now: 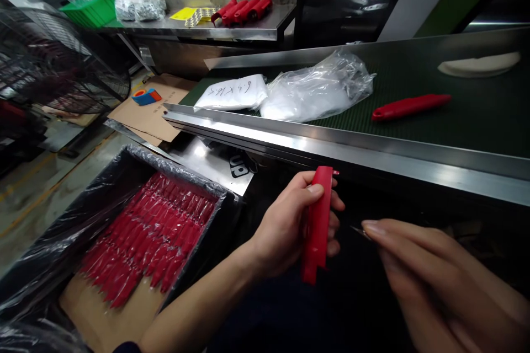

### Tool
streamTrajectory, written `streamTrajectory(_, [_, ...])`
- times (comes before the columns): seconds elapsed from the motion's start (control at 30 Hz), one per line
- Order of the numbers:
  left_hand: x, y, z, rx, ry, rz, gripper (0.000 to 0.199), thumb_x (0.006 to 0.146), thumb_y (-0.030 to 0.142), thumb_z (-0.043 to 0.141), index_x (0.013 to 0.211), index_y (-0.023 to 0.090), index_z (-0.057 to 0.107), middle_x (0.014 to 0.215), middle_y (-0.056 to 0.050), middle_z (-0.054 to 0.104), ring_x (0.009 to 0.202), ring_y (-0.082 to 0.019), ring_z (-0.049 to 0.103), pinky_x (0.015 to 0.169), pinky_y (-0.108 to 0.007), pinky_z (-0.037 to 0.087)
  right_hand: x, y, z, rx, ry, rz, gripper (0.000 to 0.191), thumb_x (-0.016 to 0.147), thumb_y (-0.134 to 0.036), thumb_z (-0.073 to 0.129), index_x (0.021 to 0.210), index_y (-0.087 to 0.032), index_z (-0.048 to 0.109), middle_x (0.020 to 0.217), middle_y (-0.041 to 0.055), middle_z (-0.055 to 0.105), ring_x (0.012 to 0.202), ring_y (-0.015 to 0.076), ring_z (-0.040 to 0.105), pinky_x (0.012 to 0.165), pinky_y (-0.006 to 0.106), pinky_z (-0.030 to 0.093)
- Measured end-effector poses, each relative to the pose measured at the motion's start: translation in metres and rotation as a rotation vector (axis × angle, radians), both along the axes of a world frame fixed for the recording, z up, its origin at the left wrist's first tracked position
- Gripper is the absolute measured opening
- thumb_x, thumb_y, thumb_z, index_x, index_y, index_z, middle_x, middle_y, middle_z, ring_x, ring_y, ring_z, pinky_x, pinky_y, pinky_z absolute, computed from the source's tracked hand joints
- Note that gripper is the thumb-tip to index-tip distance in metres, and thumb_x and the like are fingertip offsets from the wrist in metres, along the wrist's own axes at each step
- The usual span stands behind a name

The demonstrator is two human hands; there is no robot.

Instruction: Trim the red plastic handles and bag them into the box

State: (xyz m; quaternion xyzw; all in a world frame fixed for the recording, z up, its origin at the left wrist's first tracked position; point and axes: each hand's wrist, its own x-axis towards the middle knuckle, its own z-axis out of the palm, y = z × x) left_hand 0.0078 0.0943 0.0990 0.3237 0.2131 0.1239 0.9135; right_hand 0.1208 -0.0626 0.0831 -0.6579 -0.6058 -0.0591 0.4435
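A long red plastic part (318, 220), with a stepped lower end and a small stub at its top, stands nearly upright in my left hand (285, 223). My left thumb presses on its face and the fingers wrap behind it. To its right, apart from it, my right hand (439, 270) pinches a thin pointed metal blade (361, 231). Only the blade's tip shows; whatever lies behind it is hidden by the fingers. Beyond both hands, a similar red part (409, 107) lies on the green conveyor belt (467, 127).
A metal rail (351, 157) edges the belt. Plastic bags (318, 91) and a pale curved piece (478, 64) lie on it. At lower left is a lined box (223, 198) of wrapped red parts. A shelf (174, 25) holds several red parts; an orange-and-blue tape roll (147, 97) rests on cardboard.
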Motion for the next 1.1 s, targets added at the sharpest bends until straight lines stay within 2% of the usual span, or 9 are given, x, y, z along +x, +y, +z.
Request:
streamTrajectory(0.17, [-0.002, -0.004, 0.000, -0.024, -0.017, -0.045, 0.023, 0.090, 0.040, 0.052, 0.104, 0.022, 0.054, 0.090, -0.003, 0.056, 0.060, -0.011, 0.053, 0.047, -0.020, 0.047, 0.001, 0.007, 0.009, -0.040, -0.064, 0.028, 0.039, 0.082, 0.002, 0.060, 0.118, -0.011, 0.065, 0.113, 0.0102, 0.065, 0.102, 0.0204, 0.063, 0.082, 0.035, 0.051])
streamTrajectory(0.37, [-0.002, -0.007, 0.000, 0.005, -0.015, -0.063, 0.026, 0.090, 0.042, 0.049, 0.104, 0.021, 0.056, 0.092, -0.003, 0.055, 0.058, -0.010, 0.054, 0.048, -0.019, 0.048, 0.004, 0.009, 0.013, -0.086, -0.065, -0.016, 0.038, 0.085, 0.001, 0.058, 0.119, -0.014, 0.064, 0.114, 0.0085, 0.065, 0.101, 0.0190, 0.061, 0.084, 0.036, 0.048])
streamTrajectory(0.63, [0.000, -0.005, 0.000, 0.067, 0.061, -0.063, 0.030, 0.089, 0.046, 0.053, 0.105, 0.021, 0.056, 0.089, -0.002, 0.055, 0.061, -0.010, 0.050, 0.049, -0.018, 0.049, -0.001, 0.005, 0.006, -0.129, -0.071, 0.059, 0.040, 0.086, 0.002, 0.055, 0.122, -0.012, 0.062, 0.116, 0.0106, 0.063, 0.104, 0.0197, 0.059, 0.085, 0.037, 0.046])
streamTrajectory(0.8, [0.002, -0.004, 0.000, 0.042, 0.057, -0.023, 0.031, 0.089, 0.045, 0.052, 0.104, 0.017, 0.055, 0.085, -0.003, 0.055, 0.063, -0.009, 0.051, 0.053, -0.015, 0.044, -0.006, -0.003, 0.000, -0.147, -0.110, 0.132, 0.041, 0.086, 0.002, 0.053, 0.124, -0.011, 0.062, 0.117, 0.0112, 0.062, 0.106, 0.0197, 0.058, 0.086, 0.035, 0.046])
streamTrajectory(0.97, [0.004, -0.001, -0.004, 0.028, 0.075, -0.017, 0.028, 0.091, 0.045, 0.050, 0.104, 0.020, 0.051, 0.086, -0.002, 0.053, 0.062, -0.010, 0.051, 0.050, -0.018, 0.047, -0.011, -0.012, -0.008, -0.159, -0.174, 0.189, 0.047, 0.085, 0.001, 0.055, 0.129, -0.013, 0.059, 0.122, 0.0108, 0.060, 0.110, 0.0202, 0.056, 0.089, 0.035, 0.045])
streamTrajectory(1.1, [0.007, 0.002, -0.005, -0.030, 0.064, -0.030, 0.025, 0.092, 0.045, 0.049, 0.100, 0.021, 0.051, 0.086, -0.001, 0.052, 0.058, -0.009, 0.049, 0.048, -0.019, 0.047, -0.015, -0.016, -0.009, -0.150, -0.096, 0.199, 0.043, 0.085, 0.003, 0.051, 0.124, -0.012, 0.061, 0.120, 0.0108, 0.060, 0.111, 0.0198, 0.056, 0.090, 0.035, 0.045])
